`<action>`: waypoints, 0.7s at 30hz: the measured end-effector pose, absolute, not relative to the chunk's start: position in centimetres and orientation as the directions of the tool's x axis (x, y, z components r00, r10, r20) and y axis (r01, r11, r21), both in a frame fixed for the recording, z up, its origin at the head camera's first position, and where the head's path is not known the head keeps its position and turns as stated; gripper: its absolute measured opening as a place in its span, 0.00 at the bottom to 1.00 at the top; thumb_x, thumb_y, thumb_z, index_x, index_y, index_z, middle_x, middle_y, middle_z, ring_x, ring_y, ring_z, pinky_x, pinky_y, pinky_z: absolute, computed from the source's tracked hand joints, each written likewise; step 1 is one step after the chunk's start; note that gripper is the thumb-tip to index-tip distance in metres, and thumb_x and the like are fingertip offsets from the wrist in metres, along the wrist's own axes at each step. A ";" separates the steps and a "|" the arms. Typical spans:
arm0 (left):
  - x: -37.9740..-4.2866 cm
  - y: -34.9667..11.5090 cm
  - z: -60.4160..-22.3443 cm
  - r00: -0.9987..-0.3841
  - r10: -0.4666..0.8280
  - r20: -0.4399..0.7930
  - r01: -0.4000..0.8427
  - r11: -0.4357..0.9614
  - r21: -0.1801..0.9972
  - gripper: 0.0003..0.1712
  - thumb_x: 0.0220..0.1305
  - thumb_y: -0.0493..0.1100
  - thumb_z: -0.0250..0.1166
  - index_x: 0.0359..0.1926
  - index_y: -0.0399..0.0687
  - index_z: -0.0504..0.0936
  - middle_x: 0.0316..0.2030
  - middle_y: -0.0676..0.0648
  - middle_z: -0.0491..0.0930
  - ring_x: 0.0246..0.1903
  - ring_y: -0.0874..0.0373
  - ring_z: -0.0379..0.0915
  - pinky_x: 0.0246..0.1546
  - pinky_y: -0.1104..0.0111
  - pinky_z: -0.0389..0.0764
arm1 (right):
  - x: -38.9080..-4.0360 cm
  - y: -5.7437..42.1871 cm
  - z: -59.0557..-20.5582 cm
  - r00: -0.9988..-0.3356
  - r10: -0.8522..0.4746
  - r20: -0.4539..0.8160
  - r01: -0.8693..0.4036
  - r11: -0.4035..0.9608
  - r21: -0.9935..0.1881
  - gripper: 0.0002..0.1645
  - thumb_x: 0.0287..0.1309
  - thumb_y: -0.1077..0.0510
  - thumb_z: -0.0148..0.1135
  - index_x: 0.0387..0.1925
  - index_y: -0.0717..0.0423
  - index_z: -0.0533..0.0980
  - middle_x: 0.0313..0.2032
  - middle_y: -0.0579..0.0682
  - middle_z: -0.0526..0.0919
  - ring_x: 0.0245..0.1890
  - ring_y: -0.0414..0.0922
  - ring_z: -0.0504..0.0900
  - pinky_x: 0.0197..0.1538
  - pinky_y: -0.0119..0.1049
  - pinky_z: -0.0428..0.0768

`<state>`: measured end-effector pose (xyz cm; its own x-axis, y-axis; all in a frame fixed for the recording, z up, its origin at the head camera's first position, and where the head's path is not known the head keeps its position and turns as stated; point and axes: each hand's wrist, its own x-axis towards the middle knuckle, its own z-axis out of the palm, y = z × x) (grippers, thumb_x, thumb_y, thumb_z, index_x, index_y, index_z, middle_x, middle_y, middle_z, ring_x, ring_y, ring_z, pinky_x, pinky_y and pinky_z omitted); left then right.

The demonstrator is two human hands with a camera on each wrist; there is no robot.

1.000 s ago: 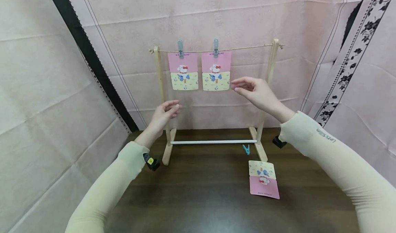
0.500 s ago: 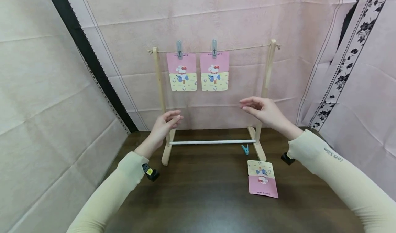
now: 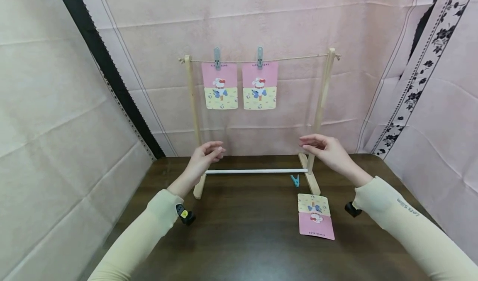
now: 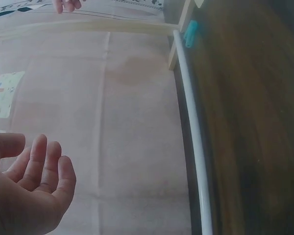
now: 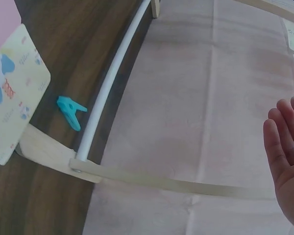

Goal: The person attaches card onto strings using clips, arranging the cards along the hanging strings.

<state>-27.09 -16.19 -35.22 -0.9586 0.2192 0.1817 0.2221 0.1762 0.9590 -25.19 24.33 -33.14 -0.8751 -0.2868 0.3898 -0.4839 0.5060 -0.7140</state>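
My left hand (image 3: pixel 206 156) hovers before the left post of a wooden rack, its fingers loosely bent with nothing in them. On the other side my right hand (image 3: pixel 324 149) is raised in front of the right post (image 3: pixel 324 92), likewise holding nothing. Two pink and yellow cards, a left card (image 3: pixel 221 96) and a right card (image 3: pixel 260 96), hang from the rack's string (image 3: pixel 295 58), each under a grey-blue clothespin (image 3: pixel 259 57). A third such card (image 3: pixel 316 218) lies on the table below my right hand. Behind it rests a turquoise clothespin (image 5: pixel 70 111), near the white rod (image 3: pixel 257 171).
The rack's right foot (image 3: pixel 309 175) reaches forward to the loose card's far edge. Pale cloth (image 3: pixel 246 140) hangs behind the rack and along both sides of the dark wooden table (image 3: pixel 239 239).
My right hand has come down and away from beside the right hanging card, shifting right. The left hand has sunk a little. The cards and clothespins stay put.
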 end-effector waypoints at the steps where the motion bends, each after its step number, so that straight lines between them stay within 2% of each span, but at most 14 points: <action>1: -27.1 -16.1 -35.4 -0.959 0.218 0.181 0.221 0.176 0.959 0.22 0.77 0.44 0.57 0.65 0.37 0.74 0.53 0.37 0.80 0.51 0.45 0.76 0.58 0.54 0.76 | -25.1 24.3 -33.3 -0.875 -0.287 0.390 -0.484 0.504 -0.716 0.19 0.70 0.54 0.63 0.57 0.57 0.80 0.49 0.54 0.87 0.46 0.43 0.85 0.44 0.24 0.78; 4: -27.2 -15.7 -35.7 -0.960 0.216 0.175 0.213 0.167 0.963 0.21 0.76 0.43 0.58 0.64 0.37 0.74 0.53 0.38 0.81 0.49 0.47 0.77 0.55 0.56 0.78 | -24.9 24.3 -33.7 -0.876 -0.292 0.383 -0.482 0.505 -0.716 0.19 0.70 0.53 0.62 0.57 0.57 0.79 0.50 0.54 0.87 0.46 0.40 0.85 0.46 0.24 0.78; 9: -27.1 -15.1 -36.3 -0.962 0.221 0.163 0.199 0.153 0.968 0.20 0.76 0.40 0.58 0.63 0.36 0.74 0.52 0.37 0.81 0.52 0.39 0.75 0.56 0.53 0.77 | -24.6 24.6 -34.7 -0.884 -0.288 0.368 -0.467 0.525 -0.712 0.19 0.71 0.53 0.61 0.58 0.57 0.79 0.51 0.55 0.86 0.47 0.36 0.83 0.47 0.23 0.77; 11: -27.1 -14.9 -36.5 -0.962 0.221 0.159 0.196 0.158 0.968 0.19 0.75 0.39 0.58 0.63 0.37 0.75 0.52 0.37 0.81 0.52 0.39 0.75 0.56 0.52 0.77 | -24.5 24.8 -35.1 -0.888 -0.277 0.368 -0.460 0.527 -0.714 0.19 0.71 0.54 0.62 0.57 0.57 0.79 0.51 0.55 0.86 0.47 0.36 0.83 0.46 0.23 0.76; 15: -27.1 -14.6 -37.1 -0.960 0.234 0.156 0.200 0.178 0.964 0.19 0.75 0.39 0.58 0.63 0.37 0.75 0.52 0.37 0.81 0.50 0.44 0.77 0.55 0.54 0.78 | -24.3 25.3 -35.7 -0.891 -0.251 0.378 -0.453 0.526 -0.720 0.18 0.70 0.55 0.62 0.56 0.58 0.80 0.50 0.55 0.86 0.46 0.34 0.83 0.46 0.22 0.77; 19: -27.1 -14.2 -37.9 -0.957 0.249 0.146 0.197 0.195 0.961 0.19 0.75 0.38 0.58 0.63 0.37 0.75 0.53 0.37 0.82 0.46 0.52 0.79 0.51 0.61 0.80 | -24.1 26.2 -36.4 -0.896 -0.215 0.388 -0.440 0.535 -0.721 0.18 0.69 0.55 0.63 0.57 0.58 0.80 0.49 0.55 0.87 0.45 0.31 0.82 0.44 0.22 0.77; 21: -27.1 -14.0 -38.3 -0.957 0.258 0.135 0.188 0.192 0.963 0.19 0.75 0.38 0.59 0.62 0.37 0.75 0.52 0.38 0.82 0.45 0.53 0.79 0.49 0.64 0.80 | -24.0 26.7 -36.8 -0.900 -0.192 0.391 -0.429 0.545 -0.720 0.19 0.69 0.55 0.63 0.57 0.58 0.80 0.49 0.55 0.87 0.44 0.29 0.81 0.43 0.23 0.77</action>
